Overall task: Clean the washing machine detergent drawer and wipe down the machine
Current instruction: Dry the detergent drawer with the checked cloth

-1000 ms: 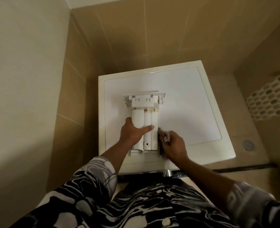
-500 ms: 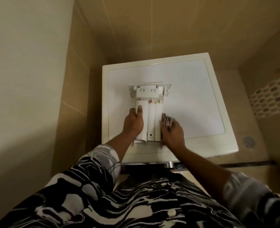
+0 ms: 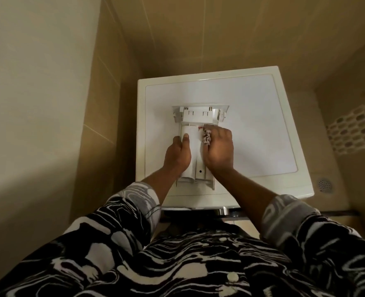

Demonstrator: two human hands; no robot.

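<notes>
Detergent drawer (image 3: 193, 153) is out of its slot, lying flat on top of the washing machine (image 3: 252, 125). It sits approx mid-lid, nearer the front edge, w/ its wide panel end pointing at the back wall. White plastic, rounded channels running lengthwise, small dark hole near the near end.

Left hand (image 3: 177, 156): grip is round the drawer's left side. Thumb lies straight along the top of the left channel, fingers curl down over the edge.

Right hand (image 3: 219, 151): grip closed on a bunched cloth (image 3: 206, 137), greyish w/ a pale pattern. It presses the cloth onto the drawer's right side, at the far end, just short of the panel. A strip of the middle channel shows btwn the two hands.

Writing: a small red mark on the drawer just beside the cloth, too small to read.

Machine lid is a white surface w/ a cream rim. Beige tiled walls (image 3: 220, 39) close in behind & at left. A mosaic tile strip (image 3: 355, 129) runs at right, and a round floor drain (image 3: 324, 185) sits just right of the machine. Black & white patterned sleeves (image 3: 134, 202), rolled up the forearms.
</notes>
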